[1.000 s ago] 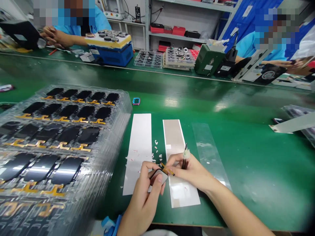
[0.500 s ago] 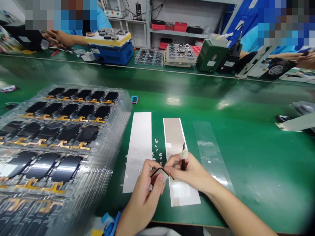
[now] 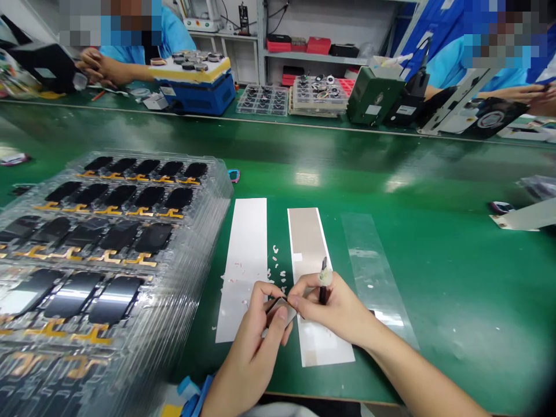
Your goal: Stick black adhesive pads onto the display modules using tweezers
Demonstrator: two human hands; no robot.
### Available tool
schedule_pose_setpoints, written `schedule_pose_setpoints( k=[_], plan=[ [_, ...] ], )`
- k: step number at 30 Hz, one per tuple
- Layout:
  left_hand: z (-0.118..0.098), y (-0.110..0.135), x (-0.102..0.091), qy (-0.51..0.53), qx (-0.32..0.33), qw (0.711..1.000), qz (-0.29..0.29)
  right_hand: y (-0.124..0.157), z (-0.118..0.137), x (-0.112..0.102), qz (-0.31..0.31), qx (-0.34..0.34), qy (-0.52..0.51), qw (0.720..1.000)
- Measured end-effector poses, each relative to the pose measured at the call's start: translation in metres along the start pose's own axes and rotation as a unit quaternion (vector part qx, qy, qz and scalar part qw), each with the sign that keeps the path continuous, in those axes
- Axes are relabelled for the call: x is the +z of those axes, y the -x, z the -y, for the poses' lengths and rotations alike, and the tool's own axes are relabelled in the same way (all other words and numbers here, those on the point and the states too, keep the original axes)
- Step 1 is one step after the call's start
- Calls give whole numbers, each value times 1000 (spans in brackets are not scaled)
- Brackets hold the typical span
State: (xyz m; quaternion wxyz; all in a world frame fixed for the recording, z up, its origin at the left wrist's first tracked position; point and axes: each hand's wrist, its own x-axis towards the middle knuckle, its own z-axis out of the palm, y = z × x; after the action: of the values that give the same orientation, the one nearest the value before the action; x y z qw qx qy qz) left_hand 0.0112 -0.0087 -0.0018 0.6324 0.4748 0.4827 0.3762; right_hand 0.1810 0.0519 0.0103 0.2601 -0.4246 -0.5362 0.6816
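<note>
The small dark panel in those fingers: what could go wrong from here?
The panel, pinched in the left hand, might slip and drop. The dark pen-like tool in the right hand sits close and could perhaps scratch it. Loose white scraps nearby might stick to it.

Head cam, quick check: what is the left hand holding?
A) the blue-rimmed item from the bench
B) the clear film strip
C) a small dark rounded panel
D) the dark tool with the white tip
C. The left hand pinches a small dark rounded panel between thumb and fingers, while the dark tool with the white tip is in the right hand.
</note>
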Motion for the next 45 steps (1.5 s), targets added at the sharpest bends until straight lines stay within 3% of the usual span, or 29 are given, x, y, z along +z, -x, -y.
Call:
schedule_pose_setpoints(
  k=[7, 12, 19, 32, 38, 42, 45],
  plan=[
    [-3, -1, 1, 51, 1, 999, 1, -2, 3, 3, -3, 6, -32, 999],
    [-7, 0, 1, 76, -16, 997, -3, -1, 4, 4, -21, -22, 5, 1000],
    [-6, 1, 2, 62, -29, 998, -12, 2, 6, 5, -39, -61, 24, 997],
    [4, -1, 1, 34, 24, 999, -1, 2, 6, 5, -35, -50, 20, 998],
    [6, 0, 0, 23, 19, 999, -14, 0, 3, 7, -29, -41, 26, 998],
    [1, 1, 2, 29, -5, 999, -27, 2, 14, -4, -50, -93, 40, 994],
    [-4, 1, 2, 11, -14, 1000, -25, 18, 23, -18, -112, -168, 57, 978]
  ],
)
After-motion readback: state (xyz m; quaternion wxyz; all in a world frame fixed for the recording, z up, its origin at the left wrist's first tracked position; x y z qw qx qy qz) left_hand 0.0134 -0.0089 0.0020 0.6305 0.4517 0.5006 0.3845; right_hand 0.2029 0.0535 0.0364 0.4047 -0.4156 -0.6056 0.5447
